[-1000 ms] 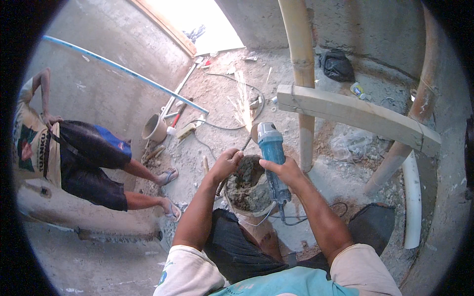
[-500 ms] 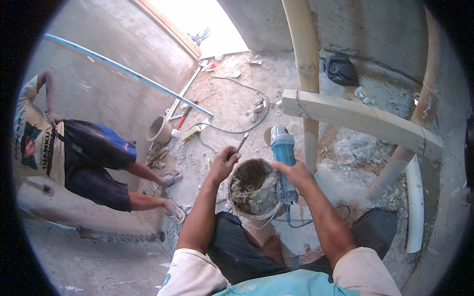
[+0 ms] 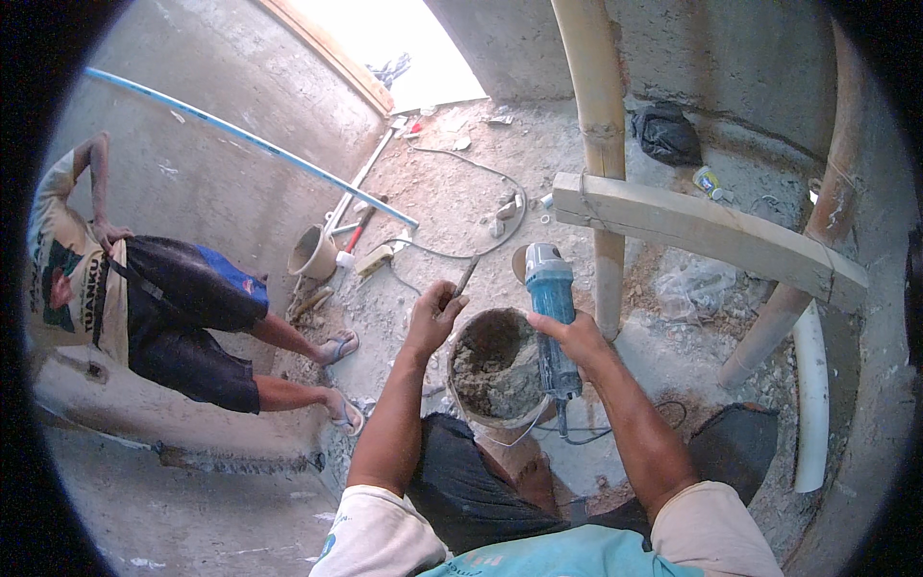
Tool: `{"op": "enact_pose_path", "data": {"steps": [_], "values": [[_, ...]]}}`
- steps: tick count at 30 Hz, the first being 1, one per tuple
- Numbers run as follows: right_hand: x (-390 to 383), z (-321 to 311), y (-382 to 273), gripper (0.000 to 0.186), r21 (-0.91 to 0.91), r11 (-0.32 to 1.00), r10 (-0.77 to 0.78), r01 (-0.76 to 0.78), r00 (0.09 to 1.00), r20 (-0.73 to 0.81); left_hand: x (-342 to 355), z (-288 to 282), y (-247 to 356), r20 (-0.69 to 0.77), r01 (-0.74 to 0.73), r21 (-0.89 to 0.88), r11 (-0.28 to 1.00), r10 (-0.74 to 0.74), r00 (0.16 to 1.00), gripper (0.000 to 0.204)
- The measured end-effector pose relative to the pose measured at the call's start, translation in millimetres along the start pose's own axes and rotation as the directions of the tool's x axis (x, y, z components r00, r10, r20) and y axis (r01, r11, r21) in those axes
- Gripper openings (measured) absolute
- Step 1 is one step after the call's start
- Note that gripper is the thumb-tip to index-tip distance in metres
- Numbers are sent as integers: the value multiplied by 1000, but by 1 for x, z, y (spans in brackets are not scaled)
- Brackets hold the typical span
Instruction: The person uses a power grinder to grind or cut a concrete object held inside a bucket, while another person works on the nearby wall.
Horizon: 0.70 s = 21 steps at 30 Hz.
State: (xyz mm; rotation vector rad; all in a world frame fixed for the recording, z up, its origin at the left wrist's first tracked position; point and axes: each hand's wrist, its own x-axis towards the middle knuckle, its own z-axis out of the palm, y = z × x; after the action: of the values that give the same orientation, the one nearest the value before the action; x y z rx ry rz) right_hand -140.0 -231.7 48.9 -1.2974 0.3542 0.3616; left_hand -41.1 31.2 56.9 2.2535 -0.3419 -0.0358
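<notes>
My right hand (image 3: 577, 338) is wrapped round the body of a blue angle grinder (image 3: 550, 300). Its grey head points away from me, and a brownish disc (image 3: 520, 263) shows at the head's left side. In my left hand (image 3: 433, 317), the thumb and fingers pinch a short, slim dark stick-like piece (image 3: 467, 276); its exact kind is unclear. Between and below my hands stands a bucket (image 3: 460, 396) part filled with grey mortar (image 3: 502, 377). The grinder's body overlaps the bucket's right rim, and its cord (image 3: 591, 439) trails below.
On the left, another person (image 3: 183, 317) in dark shorts and sandals stands near a small bucket (image 3: 313, 254). A blue-white pipe (image 3: 250, 139) leans across there. To the right, a wooden beam (image 3: 692, 223) is tied to bamboo poles (image 3: 604, 144). A cable (image 3: 519, 202) and rubble lie on the floor.
The slim piece in my left hand has tilted slightly. Both hands keep their grips, and the grinder stays over the bucket's right side. The view has shifted a little.
</notes>
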Motion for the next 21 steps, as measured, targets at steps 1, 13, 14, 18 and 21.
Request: {"op": "enact_pose_path", "data": {"steps": [1,13,14,18,21], "values": [[0,0,1,51,21,1000,-20,21,1000,-11,0,1,0,6,0,40,999,0,1000,19],[-6,5,-5,49,21,999,-40,39,999,20,0,14,12,77,-19,306,952,-5,997,26],[-4,6,-2,49,18,999,-36,36,999,21,0,15,14,77,-22,314,949,-2,997,26],[1,7,5,50,0,999,-47,47,999,24,0,16,21,98,-43,324,945,12,995,25],[2,7,7,51,-49,997,-53,53,999,2,-1,16,26,110,-19,343,939,-20,994,24]]}}
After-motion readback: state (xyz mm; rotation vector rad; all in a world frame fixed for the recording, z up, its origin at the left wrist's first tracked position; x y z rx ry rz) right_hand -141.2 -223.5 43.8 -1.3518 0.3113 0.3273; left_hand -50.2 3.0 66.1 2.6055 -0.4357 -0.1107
